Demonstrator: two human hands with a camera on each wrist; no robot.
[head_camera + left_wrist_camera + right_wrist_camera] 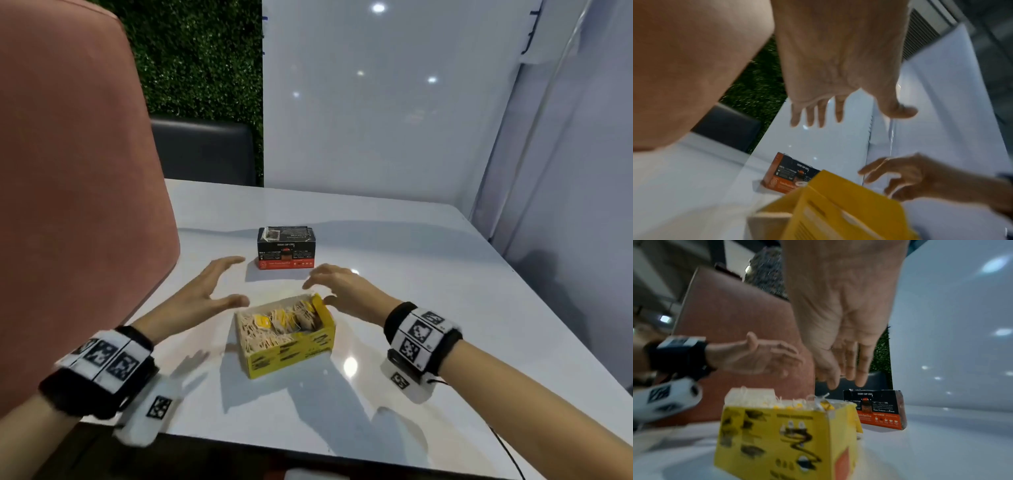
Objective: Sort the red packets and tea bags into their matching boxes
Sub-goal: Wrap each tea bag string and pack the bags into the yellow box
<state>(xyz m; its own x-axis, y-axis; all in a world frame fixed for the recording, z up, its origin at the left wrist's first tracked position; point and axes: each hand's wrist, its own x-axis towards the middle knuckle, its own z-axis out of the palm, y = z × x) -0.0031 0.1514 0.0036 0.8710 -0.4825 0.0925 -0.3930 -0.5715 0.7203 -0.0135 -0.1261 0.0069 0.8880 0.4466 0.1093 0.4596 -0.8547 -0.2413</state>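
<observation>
On the glossy white worktop (394,260) in front of me stands an open yellow cardboard box (291,353), its top filled with pale paper tea bags (274,325) and their yellow tags; in my right wrist view the bags and strings stick up a little above the rim. Beyond it, well apart and farther from me, stands a black cardboard box with a red band along its base (286,251), upright, with dark packet edges showing at its open top. I cannot tell their colour.

My left hand (202,294) hovers just left of the yellow box, palm turned inward, fingers straight and spread, thumb pointing toward the box's far left corner. That grip is loose and carries nothing. My right hand (337,287) hovers at the box's far right corner, fingers slack and slightly bent, fingertips pointing toward the black box; the thumb lies close to the raised yellow flap (320,303), though I cannot tell whether it touches. That grip also carries nothing.

Both wrists wear black bands with white, black-patterned marker tiles (419,337). At my left rises a pink upholstered chair back (75,171), with a green hedge wall (198,58) and a white panel (376,102) behind the worktop.
</observation>
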